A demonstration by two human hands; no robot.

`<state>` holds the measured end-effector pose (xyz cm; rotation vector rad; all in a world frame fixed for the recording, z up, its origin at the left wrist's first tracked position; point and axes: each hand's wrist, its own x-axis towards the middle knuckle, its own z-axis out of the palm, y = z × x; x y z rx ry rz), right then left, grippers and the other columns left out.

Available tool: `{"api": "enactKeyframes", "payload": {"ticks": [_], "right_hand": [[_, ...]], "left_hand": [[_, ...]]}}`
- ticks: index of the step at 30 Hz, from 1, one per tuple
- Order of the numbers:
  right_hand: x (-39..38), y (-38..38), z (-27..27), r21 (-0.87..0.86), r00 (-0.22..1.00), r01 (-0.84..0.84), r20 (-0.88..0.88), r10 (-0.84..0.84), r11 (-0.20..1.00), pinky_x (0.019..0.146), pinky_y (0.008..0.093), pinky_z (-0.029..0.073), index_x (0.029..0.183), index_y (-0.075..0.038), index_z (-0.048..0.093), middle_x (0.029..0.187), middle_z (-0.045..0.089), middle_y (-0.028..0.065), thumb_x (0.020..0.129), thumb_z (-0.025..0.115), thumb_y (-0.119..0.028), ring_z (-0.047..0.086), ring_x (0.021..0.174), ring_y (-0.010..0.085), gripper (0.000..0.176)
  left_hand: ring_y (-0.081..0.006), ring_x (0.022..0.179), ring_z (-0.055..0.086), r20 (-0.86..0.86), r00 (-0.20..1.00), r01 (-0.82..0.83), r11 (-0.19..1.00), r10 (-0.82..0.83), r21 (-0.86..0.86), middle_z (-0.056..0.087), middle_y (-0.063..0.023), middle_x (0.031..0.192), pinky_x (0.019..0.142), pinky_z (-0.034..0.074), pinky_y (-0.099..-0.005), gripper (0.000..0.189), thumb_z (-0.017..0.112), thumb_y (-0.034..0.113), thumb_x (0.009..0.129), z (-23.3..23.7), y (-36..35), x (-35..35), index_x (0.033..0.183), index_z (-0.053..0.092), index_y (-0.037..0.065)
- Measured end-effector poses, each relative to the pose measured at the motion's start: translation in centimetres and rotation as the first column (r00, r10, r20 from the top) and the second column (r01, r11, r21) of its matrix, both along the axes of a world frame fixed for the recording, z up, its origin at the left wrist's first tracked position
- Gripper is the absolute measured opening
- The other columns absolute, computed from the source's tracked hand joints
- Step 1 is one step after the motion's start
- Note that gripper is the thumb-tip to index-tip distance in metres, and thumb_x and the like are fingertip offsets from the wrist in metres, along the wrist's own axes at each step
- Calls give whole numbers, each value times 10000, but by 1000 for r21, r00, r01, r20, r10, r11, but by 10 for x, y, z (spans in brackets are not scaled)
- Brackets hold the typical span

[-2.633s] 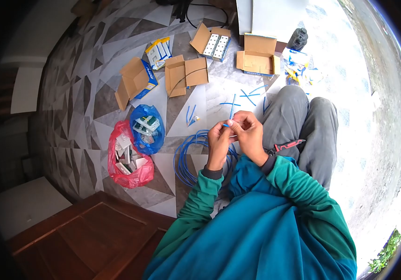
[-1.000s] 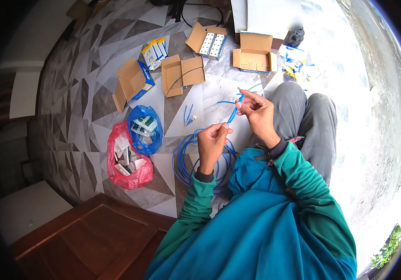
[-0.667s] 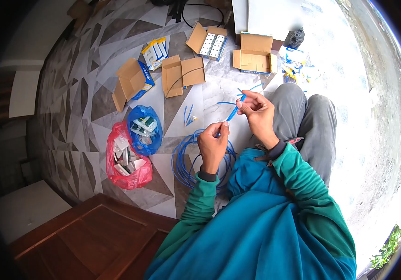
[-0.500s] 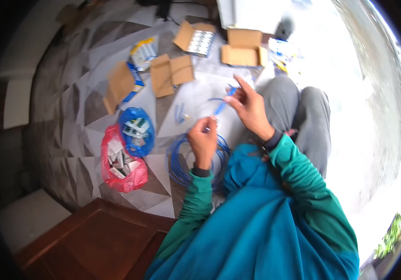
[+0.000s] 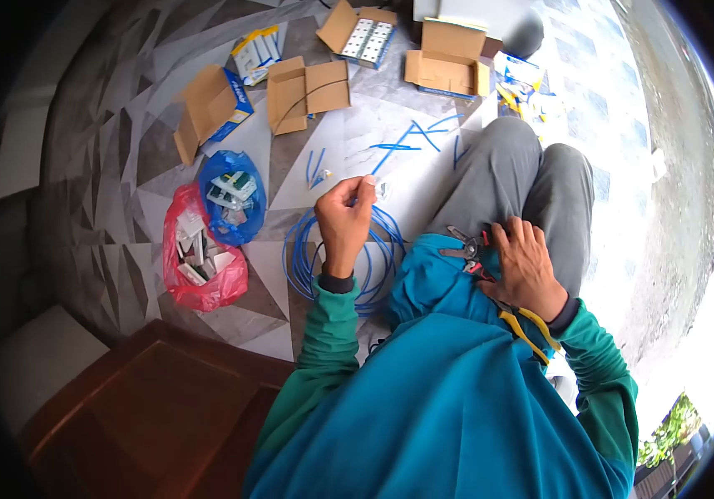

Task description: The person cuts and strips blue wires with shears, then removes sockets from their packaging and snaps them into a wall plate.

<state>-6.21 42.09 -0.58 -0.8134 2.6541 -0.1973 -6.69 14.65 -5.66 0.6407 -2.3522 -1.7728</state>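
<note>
My left hand (image 5: pixel 345 218) pinches the end of a blue cable (image 5: pixel 392 153) above the tiled floor. Other blue cable pieces (image 5: pixel 436 130) lie close by its far part. Below and around my left hand is a coil of blue cable (image 5: pixel 294 264). My right hand (image 5: pixel 527 264) rests on my lap, fingers curled over red-handled pliers (image 5: pixel 471 249), whose metal jaws point left. Whether its fingers grip the pliers is unclear. Under the right wrist lies a yellow-handled tool (image 5: pixel 526 333), its head hidden.
Open cardboard boxes (image 5: pixel 448 71) stand beyond my hands, one holding white parts (image 5: pixel 367 40). Blue (image 5: pixel 259 195) and red (image 5: pixel 232 287) plastic bags with small packets lie left. A brown wooden piece of furniture (image 5: pixel 157 399) is at the lower left. Two short blue pieces (image 5: pixel 310 165) lie near the coil.
My right hand has let go of the blue cable and moved down to the tools on my lap. My left hand still holds the cable, slightly further left. The view has shifted.
</note>
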Motion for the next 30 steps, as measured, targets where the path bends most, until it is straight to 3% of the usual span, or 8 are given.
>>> {"api": "enactKeyframes", "payload": {"ticks": [3, 8, 10, 11, 14, 17, 21, 30], "right_hand": [[-9, 7, 1, -84, 998, 48, 33, -46, 995, 789, 358, 356, 1019, -4, 568, 990, 465, 151, 530, 762, -316, 474, 985, 303, 612], [-31, 3, 21, -363, 969, 226, 180, -170, 904, 813, 374, 427, 1108, 37, 547, 943, 553, 128, 625, 709, -263, 556, 917, 289, 591], [-32, -11, 33, -656, 758, 585, 652, -34, 477, 862, 354, 452, 1204, 71, 501, 1053, 589, 130, 737, 634, -206, 568, 1016, 239, 559], [-35, -14, 33, -574, 562, 710, 811, 161, 409, 872, 321, 462, 1263, 81, 462, 1122, 586, 120, 815, 535, -116, 556, 1042, 192, 495], [-17, -42, 8, -368, 327, 863, 929, 173, 347, 829, 307, 470, 1233, 65, 489, 1070, 589, 109, 824, 508, -63, 561, 969, 184, 429], [-20, -65, -13, -247, 241, 857, 968, 72, 452, 746, 290, 468, 1200, 49, 509, 992, 587, 77, 826, 519, -57, 549, 878, 150, 389], [-28, -83, -23, -359, 376, 784, 924, 71, 506, 643, 248, 412, 1157, 25, 538, 885, 561, 26, 817, 560, -106, 502, 748, 106, 366], [-42, -96, -28, -462, 507, 691, 858, 83, 556, 744, 281, 441, 1267, 29, 519, 902, 610, 76, 801, 566, -130, 541, 825, 149, 495]], "left_hand": [[-79, 609, 588, -22, 1000, -4, 1000, 5, 14, 651, -58, 662, 562, 455, -228, 217, 640, 144, 881, 3, 1, 1, 872, 670, -70], [-76, 596, 576, -35, 999, -1, 999, 3, 39, 647, -53, 655, 565, 450, -221, 214, 647, 148, 871, 9, 5, 1, 860, 675, -65], [-69, 608, 579, -15, 1000, 7, 999, -7, 45, 643, -48, 664, 569, 450, -208, 210, 649, 141, 876, 16, 7, -2, 867, 673, -67], [-62, 621, 583, 11, 1000, 24, 999, -25, 49, 640, -44, 673, 574, 451, -195, 206, 651, 135, 880, 18, 9, -2, 874, 672, -70], [-57, 611, 571, -22, 998, 61, 994, -59, 94, 630, -30, 663, 562, 442, -195, 204, 655, 137, 875, 21, 8, -5, 861, 672, -65], [-54, 604, 563, 10, 995, 99, 991, -100, 88, 621, -23, 654, 551, 434, -195, 201, 662, 141, 871, 28, 8, -5, 851, 671, -60], [-56, 555, 526, -32, 993, 116, 988, -113, 103, 640, -54, 629, 512, 411, -229, 223, 662, 161, 854, 22, 7, -7, 818, 674, -59], [-88, 634, 605, 45, 976, 212, 976, -215, 52, 662, -75, 690, 568, 468, -217, 205, 659, 140, 867, 28, 7, -8, 857, 674, -65]]}}
